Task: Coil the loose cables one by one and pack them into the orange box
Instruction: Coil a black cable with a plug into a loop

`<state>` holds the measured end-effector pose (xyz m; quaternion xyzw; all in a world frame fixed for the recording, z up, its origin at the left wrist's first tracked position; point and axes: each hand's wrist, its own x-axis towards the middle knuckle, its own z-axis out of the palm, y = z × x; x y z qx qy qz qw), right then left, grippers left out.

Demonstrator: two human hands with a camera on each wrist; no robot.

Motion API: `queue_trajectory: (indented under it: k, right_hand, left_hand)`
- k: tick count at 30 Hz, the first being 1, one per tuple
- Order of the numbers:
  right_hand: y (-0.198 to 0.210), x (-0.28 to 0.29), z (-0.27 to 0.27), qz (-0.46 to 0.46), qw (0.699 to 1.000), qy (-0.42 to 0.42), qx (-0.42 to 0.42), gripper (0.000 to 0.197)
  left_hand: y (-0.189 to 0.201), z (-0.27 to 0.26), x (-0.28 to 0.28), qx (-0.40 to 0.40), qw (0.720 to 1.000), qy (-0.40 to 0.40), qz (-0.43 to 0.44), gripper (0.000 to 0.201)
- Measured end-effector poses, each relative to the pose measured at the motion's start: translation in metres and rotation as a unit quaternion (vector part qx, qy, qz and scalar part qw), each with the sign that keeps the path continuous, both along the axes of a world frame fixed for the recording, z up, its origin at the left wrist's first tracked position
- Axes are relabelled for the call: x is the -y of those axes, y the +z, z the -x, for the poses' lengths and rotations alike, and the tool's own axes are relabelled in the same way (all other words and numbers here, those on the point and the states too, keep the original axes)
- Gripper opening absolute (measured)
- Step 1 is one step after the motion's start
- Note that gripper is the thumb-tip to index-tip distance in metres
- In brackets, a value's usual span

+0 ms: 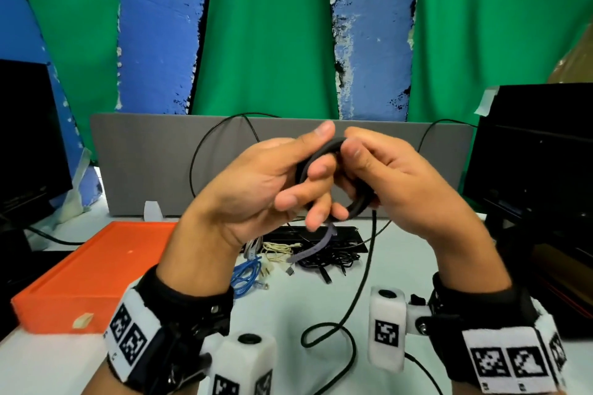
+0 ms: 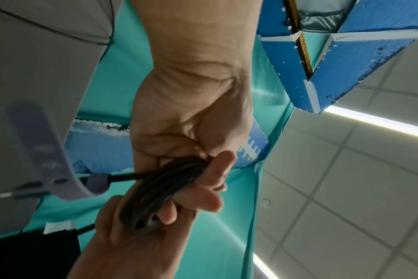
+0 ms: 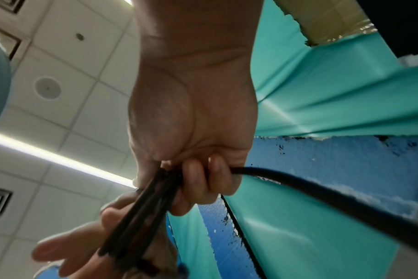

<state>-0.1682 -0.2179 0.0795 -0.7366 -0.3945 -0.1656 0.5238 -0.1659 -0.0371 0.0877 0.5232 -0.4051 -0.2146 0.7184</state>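
Two hands meet at chest height over the white bench, and between them we hold a small coil of thick black rubber cable with several turns already laid. Our left hand pinches the top of the coil between thumb and forefinger while its other fingers spread loosely through the ring; our right hand is curled round the coil's far side, and the right wrist view shows the bundled strands and the free run leaving past the fingers.

That loose black tail drops from the coil to the bench and loops toward us, so we judge the winding to be part done. A pale purple strap hangs under the coil, probably its tie. To finish well, we feed the tail in with the right hand, match each new turn to the ring already made, and keep the left pinch firm so no turn springs out. We let the cable roll with its own twist rather than force it, then wrap the strap tightly.

The flat orange plastic box waits on the bench to our left, well apart from the coil. Beyond our wrists lie the remaining cables: a blue one, a cream one and a black tangle.
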Motion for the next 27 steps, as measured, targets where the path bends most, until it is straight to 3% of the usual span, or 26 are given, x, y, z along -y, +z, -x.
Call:
queue_trajectory:
  k: [3,6,8,13,18,20,23,25,27]
  right_hand:
    - [0.000,-0.008,-0.001,-0.101,0.995,0.010,-0.020,0.072]
    - [0.002,-0.020,0.002,-0.152,0.988,-0.011,0.001,0.057]
    - [0.004,-0.022,0.005,-0.151,0.988,-0.007,0.016,0.046]
    - [0.006,-0.017,0.017,-0.114,0.992,0.023,0.055,0.041]
    - [0.003,-0.023,0.009,-0.200,0.979,-0.011,-0.028,0.074]
    - [0.000,-0.023,0.000,-0.185,0.978,-0.073,-0.058,0.055]
    - [-0.009,-0.023,-0.014,-0.019,0.987,-0.148,-0.059,0.030]
    - [-0.017,-0.025,-0.020,0.119,0.978,-0.167,-0.049,0.013]
    - [-0.023,-0.032,-0.019,0.220,0.962,-0.146,-0.062,0.011]
  left_hand:
    - [0.001,0.005,0.009,-0.010,0.998,0.008,0.061,0.040]
    - [0.000,0.006,0.011,-0.011,0.995,-0.014,0.098,0.038]
    - [0.000,0.006,0.009,-0.006,0.994,-0.050,0.096,0.038]
    - [0.003,0.013,0.003,-0.002,0.993,-0.102,0.051,0.043]
    - [0.006,0.017,0.003,-0.033,0.981,-0.122,0.144,0.037]
    - [0.008,0.010,0.000,-0.031,0.975,-0.091,0.199,0.043]
    - [0.010,-0.005,-0.010,-0.019,0.961,0.008,0.274,0.043]
    - [0.009,-0.016,-0.016,0.037,0.952,0.140,0.271,0.038]
    - [0.006,-0.025,-0.018,0.148,0.916,0.311,0.204,0.033]
